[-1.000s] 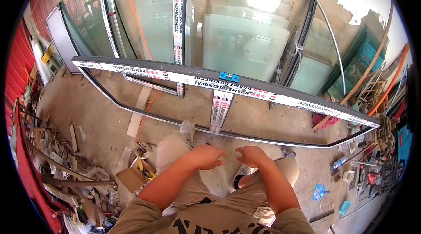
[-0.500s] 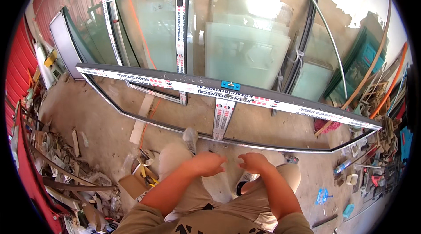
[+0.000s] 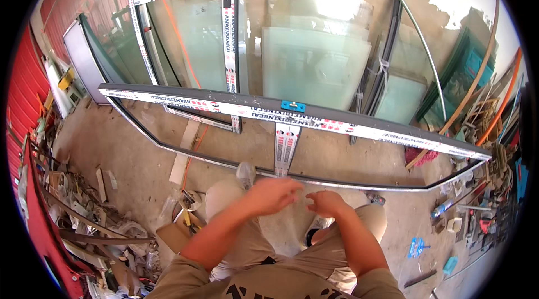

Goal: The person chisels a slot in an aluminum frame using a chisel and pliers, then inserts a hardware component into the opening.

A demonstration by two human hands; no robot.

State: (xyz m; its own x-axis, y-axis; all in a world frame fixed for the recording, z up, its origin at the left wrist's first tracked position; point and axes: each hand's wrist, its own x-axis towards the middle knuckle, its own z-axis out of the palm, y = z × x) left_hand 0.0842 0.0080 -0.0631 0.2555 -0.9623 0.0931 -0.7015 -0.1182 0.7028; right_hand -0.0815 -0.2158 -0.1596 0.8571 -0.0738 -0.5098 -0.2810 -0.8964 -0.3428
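Observation:
My left hand (image 3: 279,194) reaches over my knee toward the middle, its fingers loosely bent and apart, with nothing visible in them. Close to its right is my right hand (image 3: 325,202), fingers half curled and spread, and no object shows there either. A small gap separates the two hands. Just beyond them stands a long dark window frame (image 3: 359,121) with printed white film on its faces. A short mullion (image 3: 285,150) joins its upper and lower rails. On the top rail lies a small blue block (image 3: 293,106) with a metal piece on it.
Another filmed frame (image 3: 231,46) stands behind, near leaning glass panes (image 3: 314,69). Scrap and plastic (image 3: 120,237) pile up at left beside an open cardboard box (image 3: 175,235). Tools and offcuts (image 3: 483,226) litter the right side. A blue packet (image 3: 416,247) lies on the floor.
My left hand has moved up and right, nearer the frame's lower rail. My right hand has stayed about where it was, its fingers shifting slightly. The frame has not visibly moved.

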